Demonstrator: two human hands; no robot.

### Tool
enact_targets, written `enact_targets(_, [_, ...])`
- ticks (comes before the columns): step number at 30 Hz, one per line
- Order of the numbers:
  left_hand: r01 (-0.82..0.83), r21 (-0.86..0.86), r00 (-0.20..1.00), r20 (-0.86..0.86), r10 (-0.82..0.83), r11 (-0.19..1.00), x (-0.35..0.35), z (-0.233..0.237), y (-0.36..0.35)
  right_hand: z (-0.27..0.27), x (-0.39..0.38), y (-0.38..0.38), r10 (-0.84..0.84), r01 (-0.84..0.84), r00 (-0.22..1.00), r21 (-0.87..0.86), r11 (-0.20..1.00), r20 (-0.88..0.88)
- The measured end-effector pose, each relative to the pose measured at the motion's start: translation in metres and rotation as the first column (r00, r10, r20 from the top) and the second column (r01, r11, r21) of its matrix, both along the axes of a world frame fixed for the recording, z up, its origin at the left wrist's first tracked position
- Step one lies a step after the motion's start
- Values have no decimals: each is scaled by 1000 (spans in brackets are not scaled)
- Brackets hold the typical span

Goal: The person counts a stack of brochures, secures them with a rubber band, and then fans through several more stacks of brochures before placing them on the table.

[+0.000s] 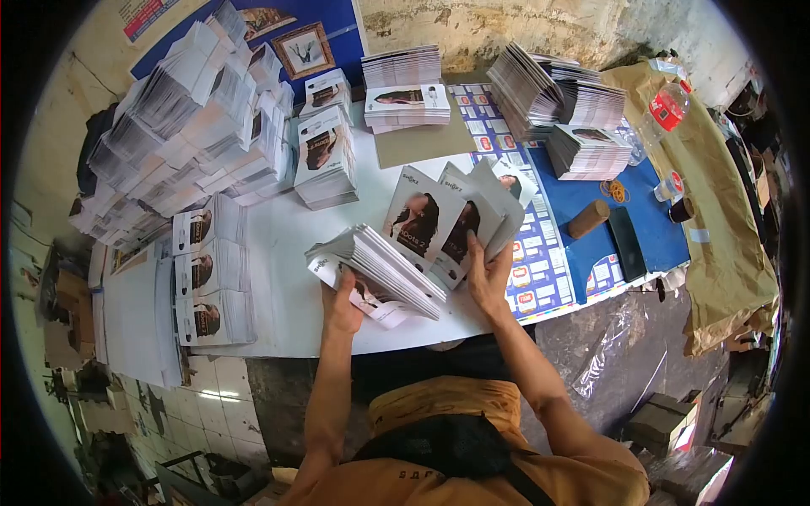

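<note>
My left hand (342,310) is closed around a thick bundle of thin printed booklets (384,271), tilted above the front of the white tabletop, with the thumb on the near cover. To its right, my right hand (489,282) grips several fanned-out booklets (466,221), thumb on top and the other fingers partly hidden. Their covers show a person with long dark hair. Another booklet (419,218) of the same print overlaps the fan on its left side.
Tall piles of booklets (181,126) fill the left back, with smaller stacks (325,160) beside them. More stacks (591,152) stand at the back right. A plastic bottle (666,110), rubber bands (616,191), a brown cylinder (588,219) and a dark phone-like slab (625,244) lie right.
</note>
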State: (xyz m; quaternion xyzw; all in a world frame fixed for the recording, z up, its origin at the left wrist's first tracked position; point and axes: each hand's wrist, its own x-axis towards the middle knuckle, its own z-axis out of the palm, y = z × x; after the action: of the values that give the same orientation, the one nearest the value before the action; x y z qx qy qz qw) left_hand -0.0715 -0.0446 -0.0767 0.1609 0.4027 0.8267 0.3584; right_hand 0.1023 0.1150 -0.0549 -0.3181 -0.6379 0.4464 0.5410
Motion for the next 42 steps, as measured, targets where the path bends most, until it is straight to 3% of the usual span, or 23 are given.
enact_targets(4, [-109, -33, 993, -59, 107, 994, -1, 20, -12, 15, 15, 16, -233, 218, 971, 194, 956, 59])
enact_targets(6, [-152, -39, 978, -148, 144, 988, 1, 33, -24, 36, 26, 24, -367, 358, 928, 427, 830, -66])
enact_targets(8, [-134, -18, 903, -414, 115, 991, 3, 35, -34, 66, 40, 21, -372, 396, 918, 379, 836, -138])
enact_targets(10, [-36, 52, 687, -724, 63, 998, 7, 52, -34, 68, 50, 19, -218, 284, 912, 149, 947, -347])
enact_targets(11, [35, 96, 725, -687, 41, 995, 18, 55, -34, 69, 56, 16, -94, 140, 924, 102, 985, -370])
enact_targets(14, [234, 103, 704, -704, -96, 967, 41, 73, -18, 56, 56, 2, 94, -82, 980, 73, 994, -173])
enact_targets(16, [259, 75, 602, -792, -100, 963, 45, 64, -12, 37, 45, -9, 160, -156, 980, 43, 987, -120])
enact_targets(17, [258, -21, 643, -743, -188, 966, 51, 54, -18, 27, 45, -15, 260, -270, 958, -75, 960, -121])
enact_targets(18, [190, -54, 596, -787, -159, 980, 55, 54, -18, 24, 42, -17, 428, -452, 888, -141, 881, -167])
enact_targets(20, [50, -109, 489, -864, -119, 993, 65, 55, -17, -1, 35, -21, 404, -413, 910, -285, 865, -90])
enact_targets(23, [99, -88, 539, -832, -128, 991, 70, 47, -16, -11, 33, -22, 430, -427, 901, -317, 847, -65])
enact_targets(26, [141, -71, 593, -793, -141, 987, 73, 44, -16, -22, 37, -21, 448, -453, 891, -235, 860, -80])
enact_targets(27, [154, -62, 609, -780, -144, 986, 72, 44, -15, -10, 38, -25, 459, -463, 883, -324, 825, -93])
enact_targets(30, [184, -37, 586, -798, -140, 982, 71, 46, -10, -10, 41, -26, 460, -447, 888, -291, 846, -25])
enact_targets(39, [147, -25, 554, -826, -104, 989, 75, 49, -12, -14, 40, -28, 473, -465, 879, -312, 829, -53])
enact_targets(42, [129, -34, 549, -830, -100, 991, 76, 50, -13, -14, 42, -27, 523, -531, 843, -351, 771, -125])
